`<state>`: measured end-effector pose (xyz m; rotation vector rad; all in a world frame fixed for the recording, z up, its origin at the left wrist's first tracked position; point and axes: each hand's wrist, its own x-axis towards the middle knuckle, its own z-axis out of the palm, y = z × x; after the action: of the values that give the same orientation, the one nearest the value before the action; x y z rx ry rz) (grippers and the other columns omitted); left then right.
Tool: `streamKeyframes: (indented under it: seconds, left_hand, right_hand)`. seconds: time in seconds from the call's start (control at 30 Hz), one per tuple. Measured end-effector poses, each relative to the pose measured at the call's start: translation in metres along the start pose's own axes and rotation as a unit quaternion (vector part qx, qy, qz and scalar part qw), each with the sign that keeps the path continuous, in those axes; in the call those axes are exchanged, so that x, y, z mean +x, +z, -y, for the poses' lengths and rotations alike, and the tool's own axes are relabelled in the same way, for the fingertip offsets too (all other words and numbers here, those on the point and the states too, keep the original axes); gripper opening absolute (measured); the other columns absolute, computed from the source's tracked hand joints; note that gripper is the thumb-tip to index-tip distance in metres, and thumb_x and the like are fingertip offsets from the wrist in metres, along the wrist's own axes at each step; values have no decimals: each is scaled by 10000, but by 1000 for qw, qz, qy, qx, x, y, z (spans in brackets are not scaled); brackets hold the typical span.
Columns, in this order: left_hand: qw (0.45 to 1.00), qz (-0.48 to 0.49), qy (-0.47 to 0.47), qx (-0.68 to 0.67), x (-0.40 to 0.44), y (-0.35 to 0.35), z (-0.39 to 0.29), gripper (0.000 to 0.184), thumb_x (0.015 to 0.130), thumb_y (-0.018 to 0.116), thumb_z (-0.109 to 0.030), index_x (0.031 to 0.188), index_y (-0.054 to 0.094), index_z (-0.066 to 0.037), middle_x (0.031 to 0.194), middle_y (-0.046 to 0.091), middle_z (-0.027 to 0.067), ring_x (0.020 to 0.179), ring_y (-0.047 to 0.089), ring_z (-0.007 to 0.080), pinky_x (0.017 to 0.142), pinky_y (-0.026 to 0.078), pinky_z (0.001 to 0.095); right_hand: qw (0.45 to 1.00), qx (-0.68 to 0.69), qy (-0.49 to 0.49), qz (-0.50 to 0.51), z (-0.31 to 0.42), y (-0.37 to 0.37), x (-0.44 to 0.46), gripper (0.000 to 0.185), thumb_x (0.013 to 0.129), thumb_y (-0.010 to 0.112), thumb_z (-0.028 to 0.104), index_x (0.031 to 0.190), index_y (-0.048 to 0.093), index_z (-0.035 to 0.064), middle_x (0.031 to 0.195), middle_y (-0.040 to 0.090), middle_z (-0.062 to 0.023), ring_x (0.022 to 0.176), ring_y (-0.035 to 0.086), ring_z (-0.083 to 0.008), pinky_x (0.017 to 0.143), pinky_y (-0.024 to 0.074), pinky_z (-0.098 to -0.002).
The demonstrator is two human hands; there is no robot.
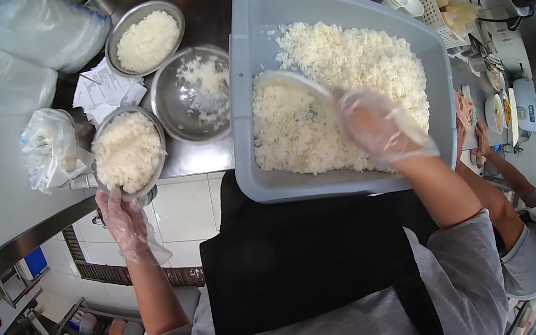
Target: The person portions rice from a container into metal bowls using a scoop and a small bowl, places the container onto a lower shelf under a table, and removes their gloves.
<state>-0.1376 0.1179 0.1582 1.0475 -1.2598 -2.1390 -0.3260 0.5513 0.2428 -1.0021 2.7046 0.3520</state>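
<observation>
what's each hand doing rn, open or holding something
Left hand: closed on a metal bowl.
Right hand: closed, seemingly on a pale scoop.

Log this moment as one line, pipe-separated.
left hand: gloved, holding rice-filled bowl by its edge | right hand: gloved, gripping pale utensil within blue-gray tub of rice | beside tub: bowl with scattered rice

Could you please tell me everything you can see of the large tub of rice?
The tub is blue-grey, apparently plastic, and roughly rectangular, with rounded corners, a broad rim and sloping walls. It sits open side up, slightly askew, directly before the black apron. White rice covers most of its floor, leaving a bare patch at the upper left. The gloved right hand reaches inside with a pale scoop. Whether the hand touches the tub is unclear.
</observation>
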Motion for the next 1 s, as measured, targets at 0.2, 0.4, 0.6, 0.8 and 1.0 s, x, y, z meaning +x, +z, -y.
streamKeyframes:
  seconds: [0.2, 0.4, 0.6, 0.8, 1.0]
  left_hand:
    - [996, 85, -8, 27, 10, 18, -7, 386, 940, 542, -132, 1291, 390, -85, 1217, 551, 120, 1040, 616, 215, 756, 595, 281]
    - [998, -32, 32, 47, -22, 32, 11, 412, 945, 556, -203, 1292, 392, -52, 1339, 452, 142, 1148, 524, 227, 876, 499, 316]
    - [918, 163, 176, 316, -81, 80, 55, 223, 998, 474, -182, 1164, 442, -36, 1037, 480, 81, 750, 499, 128, 707, 455, 269]
    - [844, 340, 193, 368, -92, 130, 67, 682, 943, 557, -189, 1500, 202, -20, 1288, 447, 249, 943, 605, 322, 811, 502, 370]
    - [771, 307, 262, 493, -108, 156, 56, 708, 915, 569, -141, 1501, 194, -10, 1292, 420, 325, 1022, 584, 464, 782, 529, 452]
  right_hand:
    - [933, 243, 264, 4, -23, -38, 50, 365, 1054, 309, 265, 1161, 537, 1, 668, 550, -54, 516, 542, -97, 360, 441, -217]
    - [962, 232, 76, 122, 11, -1, 10, 347, 1046, 340, 256, 1205, 557, 37, 644, 519, -38, 489, 488, -57, 378, 436, -182]
    - [965, 148, 164, 142, -18, 11, 55, 415, 1016, 417, 371, 1200, 601, 48, 656, 567, -40, 535, 537, -115, 456, 476, -253]
    - [966, 194, 45, 165, 8, 2, 18, 445, 976, 470, 448, 931, 670, 53, 725, 619, -126, 660, 608, -271, 682, 509, -402]
    - [978, 168, -28, 122, 28, 8, -18, 399, 968, 508, 424, 872, 627, 55, 736, 616, -132, 716, 607, -312, 689, 478, -437]
